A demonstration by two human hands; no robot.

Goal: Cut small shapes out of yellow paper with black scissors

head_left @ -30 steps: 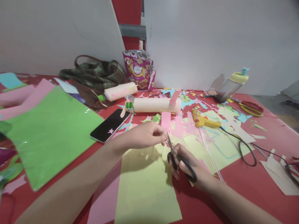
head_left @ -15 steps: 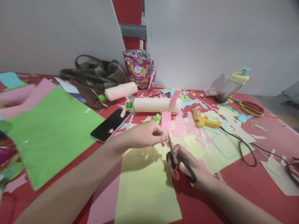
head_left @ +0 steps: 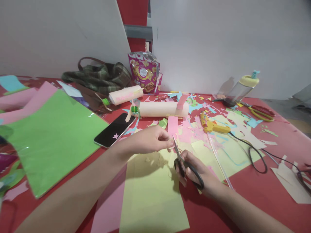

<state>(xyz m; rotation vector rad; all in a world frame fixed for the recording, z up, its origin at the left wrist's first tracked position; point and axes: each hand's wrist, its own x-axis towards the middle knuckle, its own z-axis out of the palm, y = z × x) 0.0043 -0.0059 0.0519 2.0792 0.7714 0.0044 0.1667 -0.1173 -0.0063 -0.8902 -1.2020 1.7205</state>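
My left hand (head_left: 148, 140) is closed in a pinch on a small paper piece (head_left: 172, 148), too small to make out well, held just above a yellow paper sheet (head_left: 150, 194). My right hand (head_left: 196, 174) grips black-handled scissors (head_left: 184, 165), fingers through the loops, blades pointing up at the pinched piece. Both hands hover over the red table (head_left: 255, 187) near its front middle.
A green sheet (head_left: 53, 139) and pink sheets lie at left, a black phone (head_left: 114, 130) beside them. Two paper-wrapped bottles (head_left: 162, 109), a snack bag (head_left: 145, 72), a plaid bag (head_left: 97, 76), a yellow glue gun (head_left: 212, 124) with its cord, red scissors (head_left: 261, 111), a bottle (head_left: 241, 89) and scattered scraps lie beyond.
Almost nothing has moved; the scissor blades have shifted very slightly at the pinched piece while both hands stay in place.
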